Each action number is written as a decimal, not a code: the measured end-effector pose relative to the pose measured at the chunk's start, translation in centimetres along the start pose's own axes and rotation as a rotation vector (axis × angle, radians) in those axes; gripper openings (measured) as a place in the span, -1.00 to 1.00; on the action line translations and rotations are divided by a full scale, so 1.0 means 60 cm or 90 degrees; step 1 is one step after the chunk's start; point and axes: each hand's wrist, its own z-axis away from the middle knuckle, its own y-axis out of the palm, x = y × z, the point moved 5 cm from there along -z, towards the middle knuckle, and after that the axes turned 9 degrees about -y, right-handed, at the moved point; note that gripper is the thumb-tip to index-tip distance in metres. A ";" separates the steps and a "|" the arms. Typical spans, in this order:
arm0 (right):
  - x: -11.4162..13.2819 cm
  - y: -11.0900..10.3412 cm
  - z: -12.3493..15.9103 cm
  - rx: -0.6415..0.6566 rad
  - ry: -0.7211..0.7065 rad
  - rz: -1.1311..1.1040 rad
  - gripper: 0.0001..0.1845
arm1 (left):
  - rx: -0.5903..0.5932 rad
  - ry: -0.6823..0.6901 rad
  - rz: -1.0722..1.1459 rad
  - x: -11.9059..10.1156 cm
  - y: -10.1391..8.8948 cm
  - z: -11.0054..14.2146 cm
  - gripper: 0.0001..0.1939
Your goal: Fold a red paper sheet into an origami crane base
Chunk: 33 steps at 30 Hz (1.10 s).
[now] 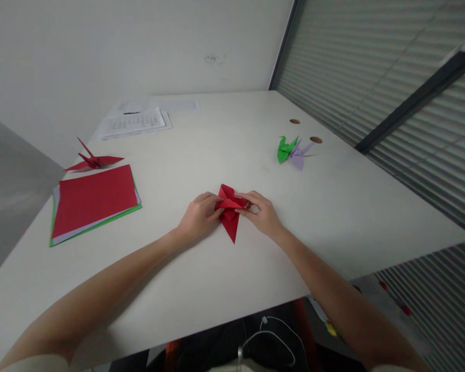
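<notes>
A partly folded piece of red origami paper lies on the white table in front of me, one long point facing my body and another facing away. My left hand pinches its left side between thumb and fingers. On the opposite side, my right hand grips the paper's right edge the same way. Raised flaps stand between the two hands. The fingertips cover parts of the side folds.
At the left lies a stack of coloured paper sheets, red on top, with a red paper crane behind it. Green and purple paper cranes sit at the right. Written papers lie at the back left. Blinds line the right side.
</notes>
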 end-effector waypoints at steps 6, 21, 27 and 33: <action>-0.026 0.000 0.003 -0.056 0.067 -0.008 -0.76 | 0.047 -0.032 0.008 0.018 0.005 -0.004 -0.76; -0.048 0.018 0.013 -0.088 0.279 -0.241 -0.61 | 0.043 -0.333 0.438 0.030 0.013 -0.006 -0.65; -0.046 0.017 0.010 -0.133 0.321 -0.284 -0.55 | 0.056 -0.378 0.519 0.028 0.016 -0.004 -0.66; -0.044 0.018 0.010 -0.136 0.315 -0.290 -0.55 | 0.059 -0.429 0.547 0.035 0.012 -0.004 -0.57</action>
